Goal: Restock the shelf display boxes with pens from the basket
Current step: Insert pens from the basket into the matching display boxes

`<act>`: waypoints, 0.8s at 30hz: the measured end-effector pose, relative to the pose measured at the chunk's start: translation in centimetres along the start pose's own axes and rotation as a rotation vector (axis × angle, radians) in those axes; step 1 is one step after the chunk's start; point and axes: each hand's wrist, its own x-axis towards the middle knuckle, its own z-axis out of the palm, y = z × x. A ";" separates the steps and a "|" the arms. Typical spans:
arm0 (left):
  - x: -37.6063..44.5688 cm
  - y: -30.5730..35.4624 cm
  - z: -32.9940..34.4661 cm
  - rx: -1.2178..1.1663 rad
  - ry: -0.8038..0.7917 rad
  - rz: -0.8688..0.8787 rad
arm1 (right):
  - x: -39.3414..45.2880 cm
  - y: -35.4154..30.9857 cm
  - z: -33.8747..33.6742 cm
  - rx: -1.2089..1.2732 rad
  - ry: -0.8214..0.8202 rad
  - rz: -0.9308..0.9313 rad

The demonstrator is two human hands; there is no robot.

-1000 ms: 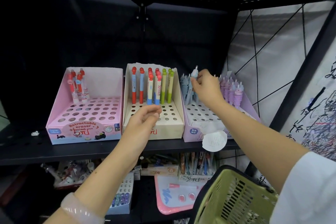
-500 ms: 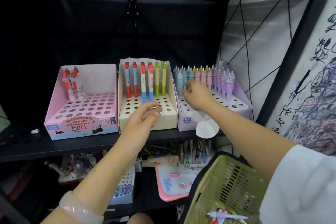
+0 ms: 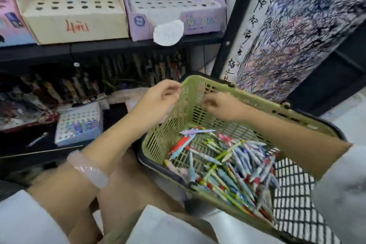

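A green plastic basket (image 3: 174, 125) rests on my lap at the lower right, holding a heap of mixed pens (image 3: 233, 164) in blue, green, red and pink. My left hand (image 3: 158, 99) hovers at the basket's far left corner with its fingers loosely apart and nothing in it. My right hand (image 3: 219, 106) is over the basket's far side, fingers curled, and nothing shows in its grip. On the shelf above, the cream display box (image 3: 79, 24) and the lilac display box (image 3: 198, 22) stand side by side, each with pens at the back and open holes in front.
A pink display box (image 3: 10, 24) shows at the far left of the shelf. The lower shelf holds several dark pens (image 3: 138, 69) and a small white box of beads (image 3: 79, 123). A scribbled test-paper panel (image 3: 287, 31) and a black shelf post (image 3: 233, 25) stand at the right.
The view has dropped from the shelf to the basket. My right hand has left the lilac box and come down over the basket. My left hand has lowered to the basket's corner.
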 end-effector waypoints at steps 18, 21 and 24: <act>-2.0 -4.1 2.8 0.070 -0.071 -0.035 | -9.1 5.5 16.4 -0.552 -0.577 0.069; -2.0 -4.1 2.8 0.051 -0.057 -0.043 | -8.2 5.3 16.5 -0.477 -0.580 0.118; -2.1 -4.2 2.7 0.022 -0.039 -0.047 | -7.9 5.4 16.9 -0.310 -0.574 0.186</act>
